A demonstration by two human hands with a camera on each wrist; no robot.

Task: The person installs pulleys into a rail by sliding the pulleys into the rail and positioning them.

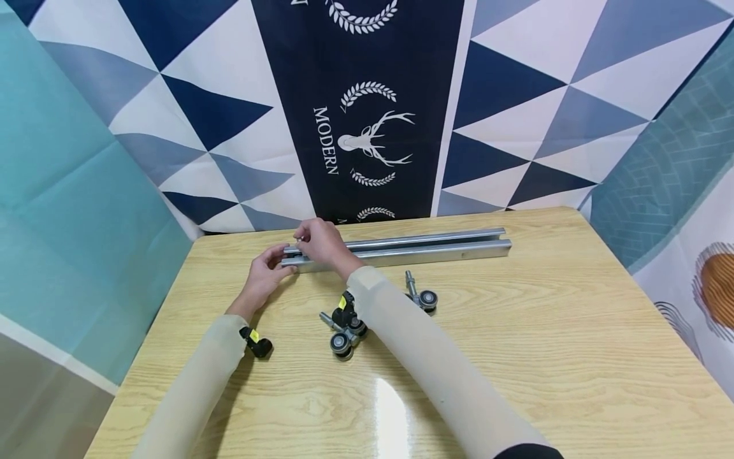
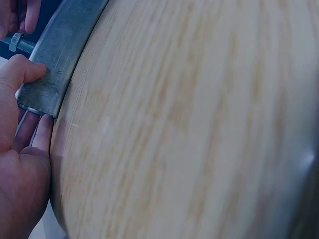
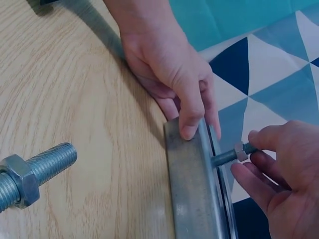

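A long galvanised metal channel rail [image 1: 436,255] lies along the back of the table, its slot facing up. My left hand [image 1: 266,274] grips its left end. In the right wrist view the left thumb presses the rail's side wall [image 3: 189,184], with other fingers around the end and far side. My right hand [image 1: 322,242] is just above that end. Between thumb and fingers it pinches the tip of a threaded bolt [image 3: 225,158], which carries a hex nut [image 3: 241,151] and stands out of the slot. The bolt's lower part is hidden inside the rail.
Two roller hangers with wheels and threaded bolts lie in front of the rail: one [image 1: 341,344] partly under my right forearm, the other [image 1: 427,299] to its right. A large bolt with a nut [image 3: 22,179] shows close up in the right wrist view. Patterned cloth [image 1: 229,115] hangs behind the table [image 1: 545,331].
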